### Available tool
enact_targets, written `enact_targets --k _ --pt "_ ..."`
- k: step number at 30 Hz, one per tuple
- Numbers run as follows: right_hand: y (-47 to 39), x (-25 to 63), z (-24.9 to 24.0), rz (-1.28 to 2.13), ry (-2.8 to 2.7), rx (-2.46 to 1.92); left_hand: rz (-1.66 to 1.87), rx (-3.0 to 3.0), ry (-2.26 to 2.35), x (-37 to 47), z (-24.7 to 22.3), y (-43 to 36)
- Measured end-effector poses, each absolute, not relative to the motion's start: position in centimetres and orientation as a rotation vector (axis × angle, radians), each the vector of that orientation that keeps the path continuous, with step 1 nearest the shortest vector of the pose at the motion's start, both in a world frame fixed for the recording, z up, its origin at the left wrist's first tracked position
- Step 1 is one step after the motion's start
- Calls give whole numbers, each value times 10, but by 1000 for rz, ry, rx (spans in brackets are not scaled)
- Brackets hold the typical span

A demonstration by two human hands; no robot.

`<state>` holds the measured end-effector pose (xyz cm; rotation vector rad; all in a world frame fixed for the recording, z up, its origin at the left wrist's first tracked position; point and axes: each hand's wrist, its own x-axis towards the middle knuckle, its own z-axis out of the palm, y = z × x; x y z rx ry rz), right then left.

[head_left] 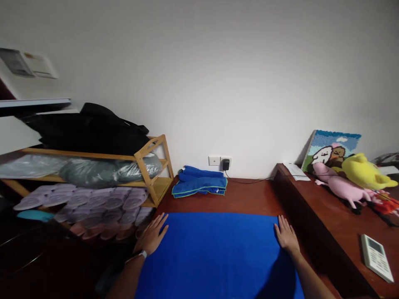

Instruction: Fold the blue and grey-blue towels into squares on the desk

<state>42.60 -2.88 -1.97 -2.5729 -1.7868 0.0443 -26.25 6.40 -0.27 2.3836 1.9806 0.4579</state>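
A plain blue cloth is spread flat over the brown wooden table. At its left edge lies my left hand, fingers stretched out, with a band on the wrist. My right hand rests on the far right corner of the same cloth, its fingers flat and slightly spread. Neither hand grips anything. Behind the spread cloth, near the wall, sits a folded pile of blue cloths with green edging.
To the left a wooden rack holds a black bag, plastic-wrapped bundles and several lilac slippers. A raised ledge on the right carries plush toys, a picture and a white calculator-like device. A black plug sits in the wall socket.
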Motion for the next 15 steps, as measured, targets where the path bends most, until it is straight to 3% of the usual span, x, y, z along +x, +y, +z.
enact_targets --k 10,15 --pt "-22 425 -9 127 -1752 -2656 498 2371 1952 -260 0 59" --pt "0 341 31 -63 -1902 -2474 546 2355 1947 -260 -6 59"
